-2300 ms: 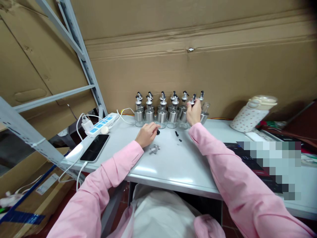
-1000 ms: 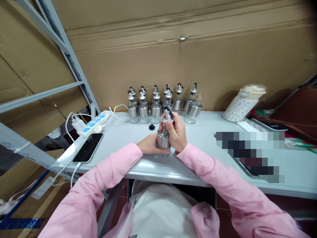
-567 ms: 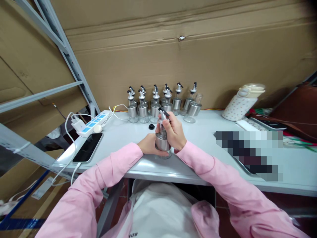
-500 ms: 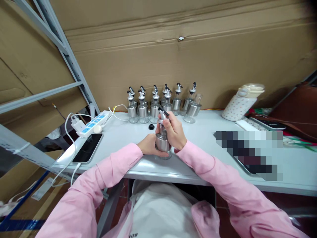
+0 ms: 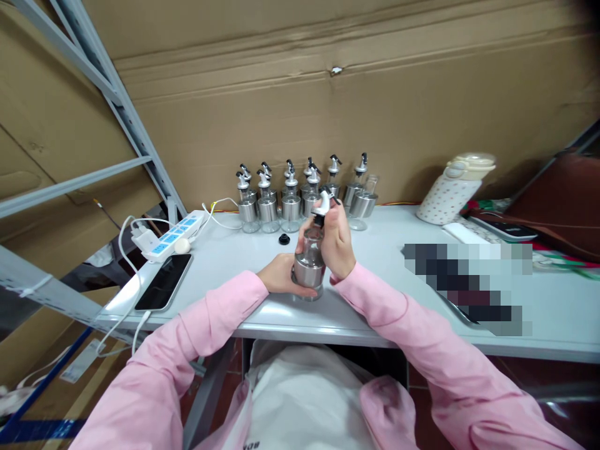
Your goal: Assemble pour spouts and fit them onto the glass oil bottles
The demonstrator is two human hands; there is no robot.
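Observation:
A glass oil bottle (image 5: 309, 273) with a steel band stands near the table's front edge, and my left hand (image 5: 282, 274) is wrapped round its lower part. Above its neck, my right hand (image 5: 340, 244) grips a silver pour spout (image 5: 321, 205) with a black flip lid. The spout is tilted, and its black stopper shows at the mouth of the bottle; whether any of it is still inside I cannot tell. Behind stand several like bottles (image 5: 291, 209) fitted with spouts. One bottle without a spout (image 5: 364, 203) is at their right end. A small black cap (image 5: 284, 239) lies in front of them.
On the left are a phone (image 5: 164, 282) and a white power strip (image 5: 175, 236) with cables. A dotted flask (image 5: 452, 190), a brown bag (image 5: 555, 206) and a blurred-out item (image 5: 464, 287) are on the right. Cardboard (image 5: 281, 112) backs the table (image 5: 375, 300).
My right hand has risen slightly, lifting and tilting the pour spout so that its black stopper shows. My left hand keeps its hold on the bottle. The view has shifted slightly.

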